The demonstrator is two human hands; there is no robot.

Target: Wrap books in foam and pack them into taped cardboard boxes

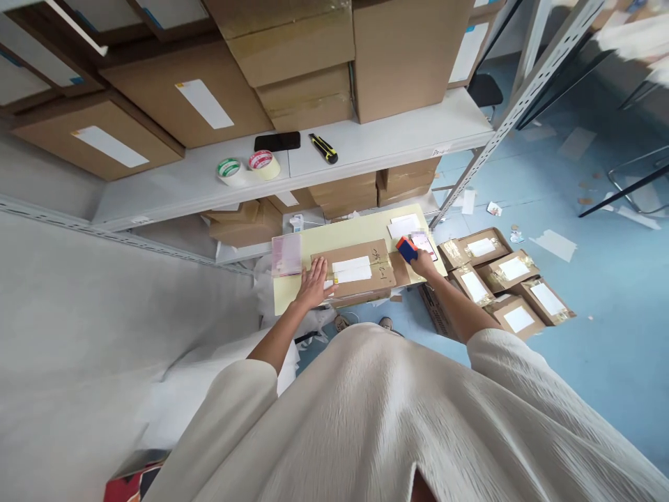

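Observation:
A taped cardboard box [345, 287] with a white label and handwritten marks lies on a pale yellow board [334, 240]. My left hand [312, 282] rests flat on the box's left end, fingers stretched out. In my right hand [422, 265], past the box's right end, is a blue-and-orange handheld tool [406, 249] whose exact kind I cannot make out. Just beyond that hand are a phone-like item with a lit pinkish face [424, 244] and a white paper [403, 226]. A pinkish clear plastic case [287, 254] sits at the board's left end.
Above the board, a metal shelf [366, 150] bears large cartons [193, 90], two tape rolls [264, 164], a black phone [277, 141] and a yellow-black utility knife [323, 148]. Several labelled boxes [518, 318] stand on the blue floor at right, where paper scraps [555, 244] lie.

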